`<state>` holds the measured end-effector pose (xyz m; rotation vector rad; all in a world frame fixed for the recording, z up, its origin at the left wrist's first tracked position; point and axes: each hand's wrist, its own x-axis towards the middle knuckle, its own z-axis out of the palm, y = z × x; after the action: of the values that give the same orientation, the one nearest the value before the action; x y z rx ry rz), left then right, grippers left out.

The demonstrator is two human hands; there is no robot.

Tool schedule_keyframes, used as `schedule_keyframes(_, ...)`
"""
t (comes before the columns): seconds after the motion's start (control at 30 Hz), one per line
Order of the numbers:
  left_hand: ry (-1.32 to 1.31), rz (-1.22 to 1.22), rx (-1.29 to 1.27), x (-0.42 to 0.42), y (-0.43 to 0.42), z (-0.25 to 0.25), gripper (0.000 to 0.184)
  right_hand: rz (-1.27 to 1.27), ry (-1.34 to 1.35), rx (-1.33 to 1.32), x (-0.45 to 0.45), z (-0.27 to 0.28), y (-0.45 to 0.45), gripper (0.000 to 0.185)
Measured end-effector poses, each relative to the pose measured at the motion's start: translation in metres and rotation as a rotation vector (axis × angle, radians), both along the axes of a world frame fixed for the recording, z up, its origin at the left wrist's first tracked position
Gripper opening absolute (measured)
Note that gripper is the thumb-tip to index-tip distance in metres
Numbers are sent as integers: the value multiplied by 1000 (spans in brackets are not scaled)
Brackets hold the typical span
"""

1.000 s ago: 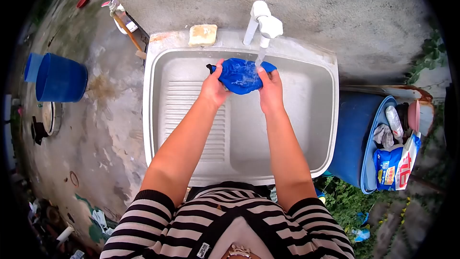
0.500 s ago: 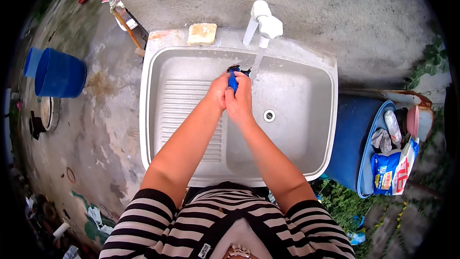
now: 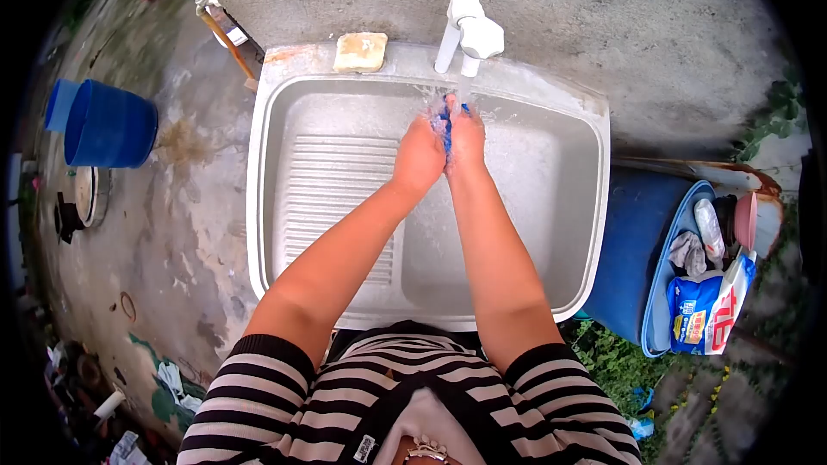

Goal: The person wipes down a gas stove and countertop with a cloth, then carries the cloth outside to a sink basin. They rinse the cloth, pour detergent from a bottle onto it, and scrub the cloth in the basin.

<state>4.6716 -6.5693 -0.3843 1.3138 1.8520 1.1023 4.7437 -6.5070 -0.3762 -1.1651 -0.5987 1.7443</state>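
Water runs from the white faucet point(image 3: 470, 39) and splashes over both of my hands inside the grey sink point(image 3: 534, 164). My left hand point(image 3: 421, 152) and my right hand point(image 3: 466, 139) are pressed together around a wet, bunched blue cloth point(image 3: 447, 131). Only a strip of the cloth shows between the palms, with a bit more at the fingertips. Its full shape is hidden by my fingers. The ribbed washboard part point(image 3: 332, 198) of the sink lies left of my hands.
A yellowish block, perhaps soap point(image 3: 360, 52), sits on the sink's back ledge. To the right stands a blue barrel point(image 3: 620, 250) topped with a blue-and-white bag point(image 3: 702, 310) and other items. Blue buckets point(image 3: 112, 125) stand on the concrete at left. A rough wall point(image 3: 603, 17) rises behind.
Both hands have moved up and to the right with the blue cloth, from beside the water stream to directly beneath it. Water now splashes around them.
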Motion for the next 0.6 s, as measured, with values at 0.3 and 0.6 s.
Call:
schedule_keyframes(0.3, -155, 130, -23, -38, -51, 19, 38, 255, 125, -61, 11, 16, -22, 36)
schedule_keyframes(0.6, -1056, 350, 4, -113, -130, 56, 26, 451, -126, -16, 14, 23, -56, 35)
